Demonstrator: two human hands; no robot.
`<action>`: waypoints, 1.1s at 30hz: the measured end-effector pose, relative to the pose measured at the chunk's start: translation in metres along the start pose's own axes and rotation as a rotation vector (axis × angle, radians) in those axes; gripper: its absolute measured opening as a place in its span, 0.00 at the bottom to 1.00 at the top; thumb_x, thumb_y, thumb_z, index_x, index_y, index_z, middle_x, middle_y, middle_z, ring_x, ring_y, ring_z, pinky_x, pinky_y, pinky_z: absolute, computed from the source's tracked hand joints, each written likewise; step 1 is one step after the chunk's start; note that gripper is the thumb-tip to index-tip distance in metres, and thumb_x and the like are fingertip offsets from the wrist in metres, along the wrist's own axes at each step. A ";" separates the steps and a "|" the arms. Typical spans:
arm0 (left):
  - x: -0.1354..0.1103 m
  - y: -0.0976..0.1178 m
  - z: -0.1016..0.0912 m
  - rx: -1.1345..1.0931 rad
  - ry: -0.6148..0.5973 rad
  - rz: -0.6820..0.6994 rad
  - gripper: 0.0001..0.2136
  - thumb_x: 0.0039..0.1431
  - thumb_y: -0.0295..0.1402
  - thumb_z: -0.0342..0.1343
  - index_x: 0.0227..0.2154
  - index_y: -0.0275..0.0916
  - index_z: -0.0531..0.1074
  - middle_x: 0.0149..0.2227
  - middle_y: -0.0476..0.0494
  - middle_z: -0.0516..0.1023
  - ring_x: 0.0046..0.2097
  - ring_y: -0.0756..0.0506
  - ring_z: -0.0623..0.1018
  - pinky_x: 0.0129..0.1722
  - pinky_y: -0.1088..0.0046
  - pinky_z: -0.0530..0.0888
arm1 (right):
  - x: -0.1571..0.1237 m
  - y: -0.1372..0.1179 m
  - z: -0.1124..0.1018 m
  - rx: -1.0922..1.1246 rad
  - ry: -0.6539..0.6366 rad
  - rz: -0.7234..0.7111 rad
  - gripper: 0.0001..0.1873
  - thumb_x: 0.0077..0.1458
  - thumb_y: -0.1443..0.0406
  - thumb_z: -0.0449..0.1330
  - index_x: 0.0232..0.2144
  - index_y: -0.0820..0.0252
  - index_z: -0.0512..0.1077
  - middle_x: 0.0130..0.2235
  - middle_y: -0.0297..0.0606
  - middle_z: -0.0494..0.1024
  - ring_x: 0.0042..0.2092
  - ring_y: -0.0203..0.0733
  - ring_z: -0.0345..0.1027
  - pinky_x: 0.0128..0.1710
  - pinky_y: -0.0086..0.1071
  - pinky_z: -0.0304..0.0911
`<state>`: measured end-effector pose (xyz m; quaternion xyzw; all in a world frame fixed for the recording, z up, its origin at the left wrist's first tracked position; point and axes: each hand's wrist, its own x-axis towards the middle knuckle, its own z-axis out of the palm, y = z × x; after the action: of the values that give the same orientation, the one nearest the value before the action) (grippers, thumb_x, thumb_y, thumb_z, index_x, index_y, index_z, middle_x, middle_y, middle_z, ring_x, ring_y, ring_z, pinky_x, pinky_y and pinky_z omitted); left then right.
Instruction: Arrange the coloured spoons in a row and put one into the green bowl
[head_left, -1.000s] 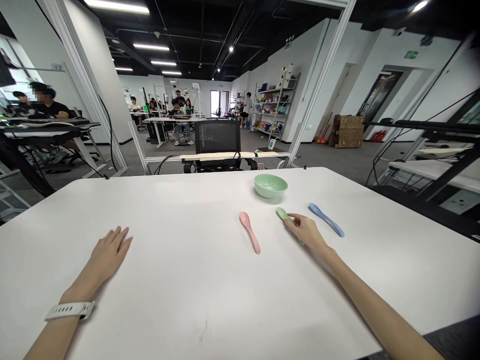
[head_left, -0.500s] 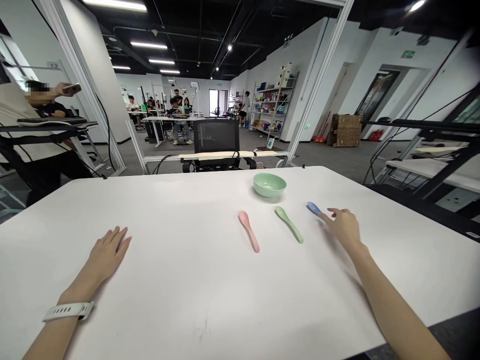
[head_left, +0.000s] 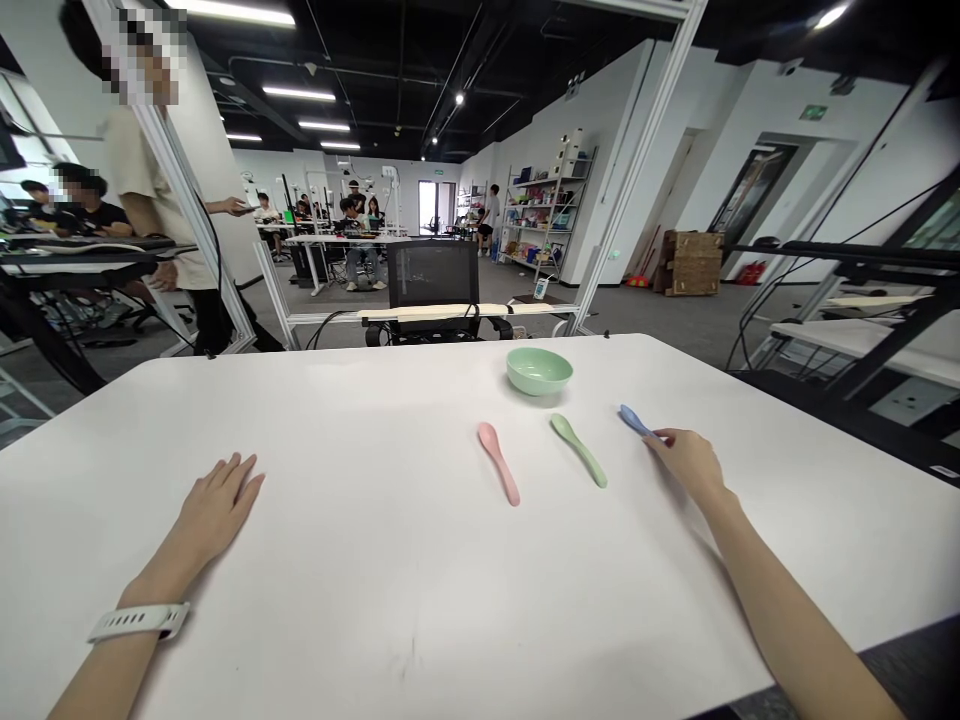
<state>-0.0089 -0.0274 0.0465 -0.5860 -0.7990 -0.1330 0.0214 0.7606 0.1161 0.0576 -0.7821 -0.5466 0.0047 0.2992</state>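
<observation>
My right hand (head_left: pixel 688 462) pinches the handle of a blue spoon (head_left: pixel 634 419) between thumb and fingers; the spoon's bowl end points away to the left and its handle end is hidden by the hand. To the left of it lies a green spoon (head_left: pixel 578 451), and farther left a pink spoon (head_left: pixel 499 464), both flat on the table. A light green bowl (head_left: pixel 538 372) stands upright behind the spoons. Far from these, my left hand (head_left: pixel 216 508) rests palm down on the left side of the table, fingers stretched out and holding nothing.
The white table (head_left: pixel 360 560) fills the foreground, bounded at the back by a metal frame (head_left: pixel 322 317). Behind it stands a black office chair (head_left: pixel 433 275). A person (head_left: pixel 150 190) in a light shirt is beyond the back left corner; other people sit farther off.
My right hand's fingers have closed on the blue spoon, which has shifted slightly right. My left hand stays put. The person in the light shirt moved right at the back left.
</observation>
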 end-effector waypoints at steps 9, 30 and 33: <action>-0.001 0.004 -0.006 0.043 -0.073 -0.018 0.39 0.69 0.49 0.33 0.72 0.27 0.64 0.77 0.27 0.62 0.78 0.30 0.60 0.76 0.45 0.59 | 0.000 0.001 0.001 -0.004 0.014 -0.035 0.44 0.53 0.28 0.53 0.35 0.59 0.84 0.33 0.54 0.82 0.33 0.57 0.74 0.35 0.47 0.66; -0.002 0.003 0.000 0.015 -0.013 -0.007 0.38 0.68 0.47 0.35 0.70 0.27 0.66 0.75 0.26 0.66 0.77 0.29 0.63 0.74 0.44 0.62 | -0.009 -0.027 0.001 0.093 0.040 -0.315 0.35 0.64 0.41 0.53 0.52 0.61 0.81 0.56 0.61 0.80 0.60 0.67 0.71 0.63 0.58 0.64; -0.002 0.002 0.001 0.011 0.010 -0.008 0.37 0.67 0.48 0.36 0.70 0.30 0.68 0.74 0.28 0.69 0.76 0.30 0.65 0.73 0.45 0.64 | -0.017 -0.045 0.010 0.226 -0.101 -0.431 0.30 0.66 0.47 0.52 0.57 0.57 0.79 0.62 0.53 0.79 0.66 0.61 0.70 0.68 0.56 0.63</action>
<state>-0.0067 -0.0281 0.0457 -0.5819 -0.8021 -0.1318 0.0279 0.7119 0.1166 0.0655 -0.6078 -0.7110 0.0409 0.3512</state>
